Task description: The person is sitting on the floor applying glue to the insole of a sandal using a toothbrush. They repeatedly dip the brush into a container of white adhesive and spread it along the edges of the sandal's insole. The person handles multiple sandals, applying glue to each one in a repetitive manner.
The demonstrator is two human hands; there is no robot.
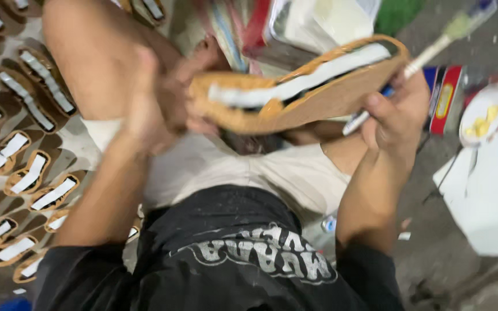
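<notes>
Left fingers (157,109): curled shut around the heel end of a tan shoe insole (295,92), motion-blurred, exact finger placement hard to read. Left hand (151,106) sits above the bare knee.

Right fingers (384,112): closed on the handle of a brush (427,55) and at the same time propping the insole's toe end from below. Brush bristles point up and away toward the top right, well clear of the insole face.

Insole: held in the air over the lap between both hands, face up, a white strip running along its length inside a dark border.

Judgement on doing this well: keep the insole level and braced at both ends so it does not flex; swing the brush tip in without loosening the right-hand support; stay inside the dark border.

Outward: rows of matching insoles (30,173) lie face up on the floor (433,253) along the left edge. A round lid holding yellow paste (482,124) sits at the right, beside a white sheet (491,196). A red and blue box (445,95) lies just behind the right hand (396,115).
</notes>
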